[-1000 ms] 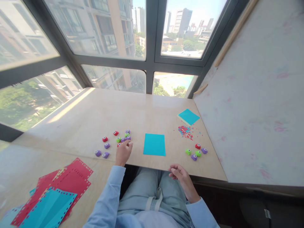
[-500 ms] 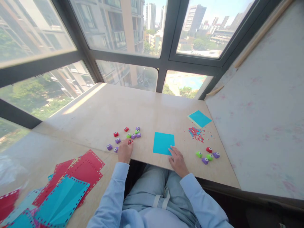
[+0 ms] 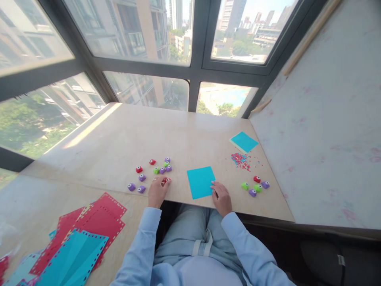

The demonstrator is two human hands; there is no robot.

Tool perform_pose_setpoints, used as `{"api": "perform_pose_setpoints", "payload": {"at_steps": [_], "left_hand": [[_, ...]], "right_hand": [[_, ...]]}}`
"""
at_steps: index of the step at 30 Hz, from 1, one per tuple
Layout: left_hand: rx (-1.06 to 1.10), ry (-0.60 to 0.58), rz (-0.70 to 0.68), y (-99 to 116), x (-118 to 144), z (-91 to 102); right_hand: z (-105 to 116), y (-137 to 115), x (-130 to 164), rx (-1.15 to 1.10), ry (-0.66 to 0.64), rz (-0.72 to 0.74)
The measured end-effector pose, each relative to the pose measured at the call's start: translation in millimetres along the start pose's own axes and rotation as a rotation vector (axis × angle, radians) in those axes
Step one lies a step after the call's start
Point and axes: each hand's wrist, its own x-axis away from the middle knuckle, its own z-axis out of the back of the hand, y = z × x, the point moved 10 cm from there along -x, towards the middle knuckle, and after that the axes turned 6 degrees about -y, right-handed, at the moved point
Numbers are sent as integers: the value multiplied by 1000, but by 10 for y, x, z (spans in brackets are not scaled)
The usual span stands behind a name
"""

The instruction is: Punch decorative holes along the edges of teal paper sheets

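Hands at the wooden board (image 3: 190, 135), one on a punch, one on paper.
Left hand (image 3: 157, 191) pinches a small red paper punch (image 3: 164, 180), probably light and rigid; right hand (image 3: 222, 195), fingers loosely curled, touches the thin, flexible blue paper square (image 3: 200, 182) near its corner.

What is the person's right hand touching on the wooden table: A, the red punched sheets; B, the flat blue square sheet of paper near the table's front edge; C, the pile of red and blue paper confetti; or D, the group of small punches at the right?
B: the right hand rests its fingertips on the near right corner of the blue square sheet of paper.
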Motion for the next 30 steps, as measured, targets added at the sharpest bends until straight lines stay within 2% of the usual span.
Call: {"api": "perform_pose_setpoints", "payload": {"at_steps": [5, 11, 20, 23, 30], "left_hand": [[58, -56, -73, 159, 11, -240], [90, -121, -117, 269, -98, -447], [161, -178, -270, 314, -110, -566], [136, -146, -244, 287, -133, -543], [67, 24, -102, 228, -229, -423]], "right_hand": [[41, 34, 30, 66, 63, -56], [126, 89, 52, 126, 149, -126], [-19, 134, -4, 225, 16, -181], [-23, 131, -6, 240, 6, -182], [11, 139, 1, 187, 28, -182]]}}
